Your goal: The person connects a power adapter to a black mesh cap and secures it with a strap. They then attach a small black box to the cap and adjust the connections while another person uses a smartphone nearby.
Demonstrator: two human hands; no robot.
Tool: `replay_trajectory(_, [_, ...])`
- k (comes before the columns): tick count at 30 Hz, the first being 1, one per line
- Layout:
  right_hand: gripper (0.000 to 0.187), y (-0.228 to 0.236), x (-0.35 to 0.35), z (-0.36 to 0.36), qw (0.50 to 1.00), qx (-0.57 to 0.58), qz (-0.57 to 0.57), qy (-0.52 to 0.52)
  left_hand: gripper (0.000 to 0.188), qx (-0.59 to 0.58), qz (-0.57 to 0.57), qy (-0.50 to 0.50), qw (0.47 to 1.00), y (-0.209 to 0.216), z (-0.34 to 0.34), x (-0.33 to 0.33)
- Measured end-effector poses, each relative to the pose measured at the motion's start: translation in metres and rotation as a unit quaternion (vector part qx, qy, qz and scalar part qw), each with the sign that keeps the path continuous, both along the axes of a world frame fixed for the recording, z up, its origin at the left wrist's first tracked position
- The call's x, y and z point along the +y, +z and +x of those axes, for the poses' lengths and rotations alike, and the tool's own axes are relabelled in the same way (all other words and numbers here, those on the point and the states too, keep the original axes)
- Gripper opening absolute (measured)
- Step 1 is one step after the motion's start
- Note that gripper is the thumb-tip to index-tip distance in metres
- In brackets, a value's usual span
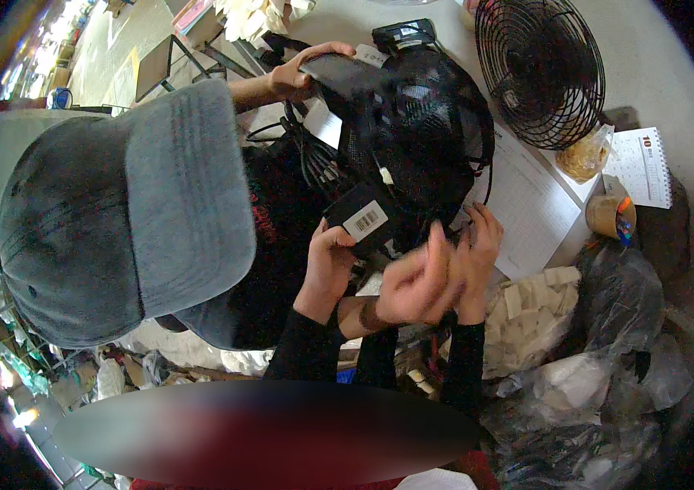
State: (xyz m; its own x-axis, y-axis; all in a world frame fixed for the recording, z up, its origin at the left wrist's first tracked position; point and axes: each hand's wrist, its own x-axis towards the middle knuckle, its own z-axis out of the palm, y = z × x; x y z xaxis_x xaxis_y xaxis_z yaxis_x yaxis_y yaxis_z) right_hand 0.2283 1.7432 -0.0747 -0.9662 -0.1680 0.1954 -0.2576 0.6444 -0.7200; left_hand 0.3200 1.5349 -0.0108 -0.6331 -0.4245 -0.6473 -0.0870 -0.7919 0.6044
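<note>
A black mesh cap [412, 122] with straps and cables hangs over the table, a small black device [404, 34] at its far end. My left hand [329, 265] grips a flat black box [366, 219] with a white barcode label, beside the cap's near side. My right hand [479, 257] has its fingers curled at the cap's near right edge; its thumb side is partly hidden. A co-worker in a grey cap [118, 212] leans in from the left. One of the co-worker's hands [302, 69] holds the black brim; the other hand [420, 282], smeared, is between mine.
A wire-caged fan [539, 65] stands on the table at the far right. Near it are a calendar [641, 167], a bagged item [584, 153], a brown cup [610, 216] and paper sheets [531, 212]. Pale cloth pieces [527, 314] and plastic bags [600, 376] lie at lower right.
</note>
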Motion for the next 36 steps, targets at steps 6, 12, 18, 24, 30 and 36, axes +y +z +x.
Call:
replay_trajectory(6, [0.030,0.051,0.005,0.030,0.994,-0.036,-0.099,-0.009,0.056,0.037,0.051,-0.044,0.997,0.025,0.023,0.002])
replay_trajectory(12, [0.066,0.102,-0.014,0.066,0.976,0.006,-0.061,0.209,0.055,0.009,0.011,-0.101,0.995,0.052,0.031,0.035])
replay_trajectory(18, [0.084,0.105,-0.023,0.072,0.982,-0.005,0.046,0.183,0.068,-0.005,-0.077,-0.076,0.994,0.063,0.036,0.081])
replay_trajectory(24, [0.071,0.094,-0.017,0.079,0.984,-0.015,-0.110,0.143,0.073,-0.010,-0.252,-0.148,0.956,0.072,0.033,0.103])
replay_trajectory(30, [0.073,0.089,0.008,0.073,0.877,-0.203,-0.429,-0.068,0.072,0.092,-0.396,-0.272,0.872,0.073,0.029,0.099])
replay_trajectory(36, [0.072,0.077,0.011,0.078,0.799,-0.243,-0.543,-0.090,0.065,0.115,-0.292,-0.298,0.901,0.058,0.006,0.083])
